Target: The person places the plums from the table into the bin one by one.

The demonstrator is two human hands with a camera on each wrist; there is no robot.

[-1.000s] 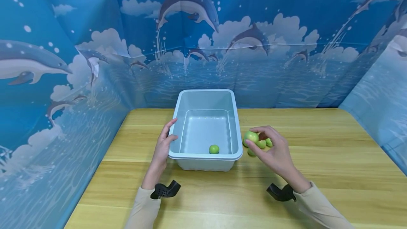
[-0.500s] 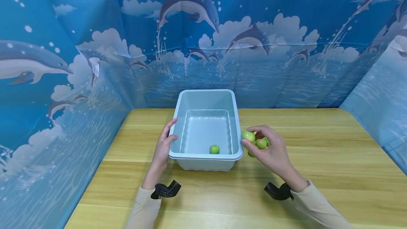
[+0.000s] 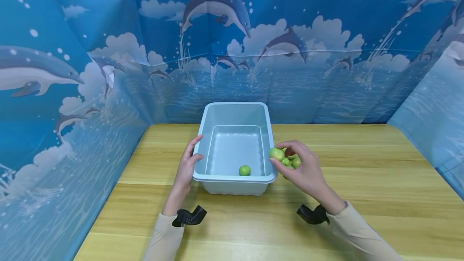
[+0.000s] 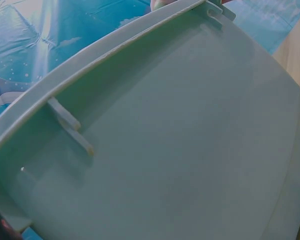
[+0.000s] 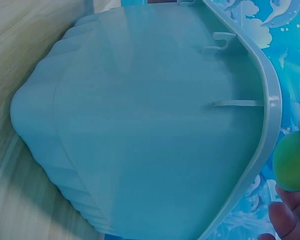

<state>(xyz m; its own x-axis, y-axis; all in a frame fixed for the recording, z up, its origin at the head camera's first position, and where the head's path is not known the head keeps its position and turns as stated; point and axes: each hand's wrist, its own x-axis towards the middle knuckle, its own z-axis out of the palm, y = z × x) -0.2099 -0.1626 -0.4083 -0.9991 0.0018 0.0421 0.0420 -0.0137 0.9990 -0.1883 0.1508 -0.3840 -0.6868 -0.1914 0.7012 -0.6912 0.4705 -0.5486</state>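
Note:
A pale blue plastic bin (image 3: 233,179) stands on the wooden table. My left hand (image 3: 185,166) grips its left rim, the thumb lying over the edge. One small round green fruit (image 3: 244,170) lies on the bin's floor near the front. Between thumb and fingers my right hand (image 3: 305,169) pinches another green fruit (image 3: 276,154), level with the bin's right rim. The right wrist view has this pinched fruit (image 5: 293,162) just outside the rim. Partly hidden by the right hand, several more green fruits (image 3: 296,162) sit close to the bin's right side.
The wooden table (image 3: 362,180) extends to both sides and in front of the bin. A blue dolphin-print sheet (image 3: 232,75) hangs behind it and along the sides. Each wrist wears a black camera mount (image 3: 313,214).
My right hand has moved left with the pinched fruit, from above the other fruits to the bin's right rim. The left hand and the bin have stayed in place.

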